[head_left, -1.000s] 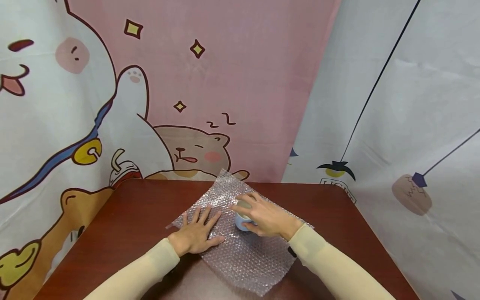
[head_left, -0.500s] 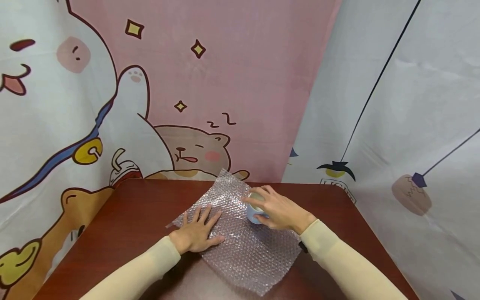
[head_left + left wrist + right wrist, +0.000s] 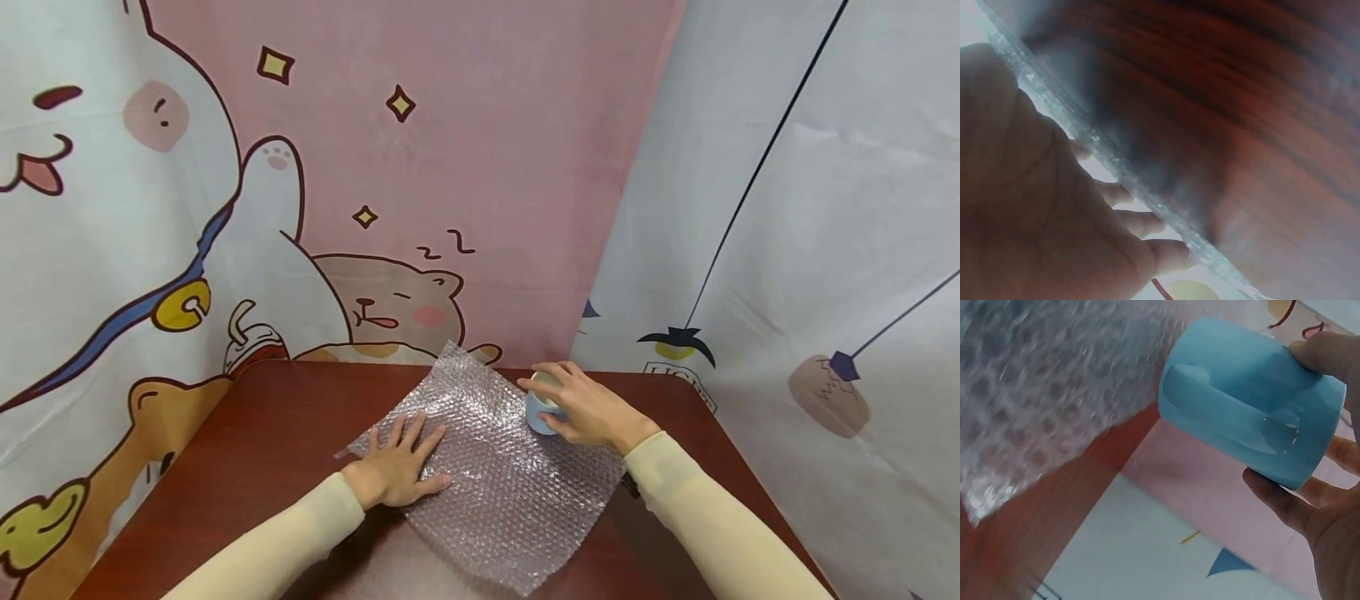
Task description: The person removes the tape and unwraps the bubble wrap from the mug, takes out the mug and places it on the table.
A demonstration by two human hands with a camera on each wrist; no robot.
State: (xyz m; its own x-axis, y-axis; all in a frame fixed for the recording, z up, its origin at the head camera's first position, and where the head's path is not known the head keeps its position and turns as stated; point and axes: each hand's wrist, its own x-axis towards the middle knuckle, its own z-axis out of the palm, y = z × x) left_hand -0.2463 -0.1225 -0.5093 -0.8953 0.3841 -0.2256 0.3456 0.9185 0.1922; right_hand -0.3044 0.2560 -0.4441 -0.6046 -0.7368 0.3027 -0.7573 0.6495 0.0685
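Note:
A sheet of bubble wrap (image 3: 502,508) lies turned cornerwise on the dark red wooden table (image 3: 277,450). My left hand (image 3: 393,473) rests on its left part with the fingers straight and spread. My right hand (image 3: 592,410) grips a light blue mug (image 3: 536,413) near the rim, over the right part of the sheet. In the right wrist view the mug (image 3: 1210,375) shows its handle towards the camera, thumb and fingers on opposite sides of the rim. The left wrist view catches the wrap's edge (image 3: 1119,165) beyond my left palm (image 3: 1029,200).
Behind the table hangs a cloth backdrop (image 3: 517,167) with cartoon animals, pink in the middle and pale grey on the right (image 3: 787,217). The table's far edge runs close behind the wrap's upper corner.
My right hand has moved to the right and slightly away from me, carrying the mug from the middle of the wrap towards its right side. My left hand has stayed in place.

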